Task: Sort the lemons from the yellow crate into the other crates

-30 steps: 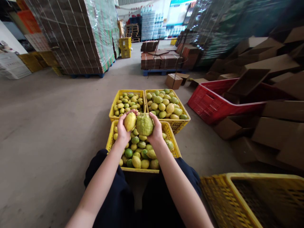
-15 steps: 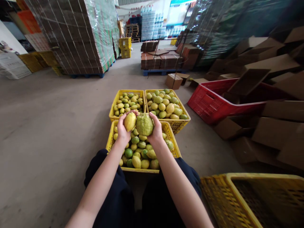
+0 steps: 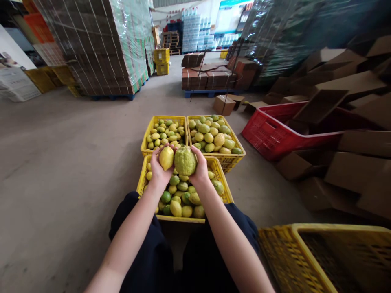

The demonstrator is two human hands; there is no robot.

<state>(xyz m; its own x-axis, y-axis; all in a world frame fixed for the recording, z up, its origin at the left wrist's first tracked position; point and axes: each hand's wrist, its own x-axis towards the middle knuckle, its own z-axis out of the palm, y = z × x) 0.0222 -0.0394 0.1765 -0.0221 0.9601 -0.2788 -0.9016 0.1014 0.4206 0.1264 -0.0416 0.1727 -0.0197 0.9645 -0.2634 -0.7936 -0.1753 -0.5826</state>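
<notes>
Above the near yellow crate [image 3: 226, 185] of yellow and green fruit, my left hand [image 3: 159, 171] holds a smooth yellow fruit [image 3: 166, 158] on its palm and fingers. Right beside it, my right hand [image 3: 200, 169] grips a larger, bumpy green fruit [image 3: 185, 161] from its right side. Behind are two more yellow crates: the left one [image 3: 147, 135] holds small fruit, the right one [image 3: 236, 136] holds larger fruit. My fingertips are partly hidden behind the two fruits.
A red crate [image 3: 265, 135] with cardboard stands at right, beside a heap of cardboard boxes [image 3: 357, 171]. Another yellow crate [image 3: 308, 248] is at the lower right. Wrapped pallet stacks [image 3: 91, 49] and flat cardboard on a blue pallet [image 3: 210, 93] stand farther back.
My left hand has turned slightly, showing more of its palm beneath the yellow fruit. Both fruits have shifted slightly left and are still held.
</notes>
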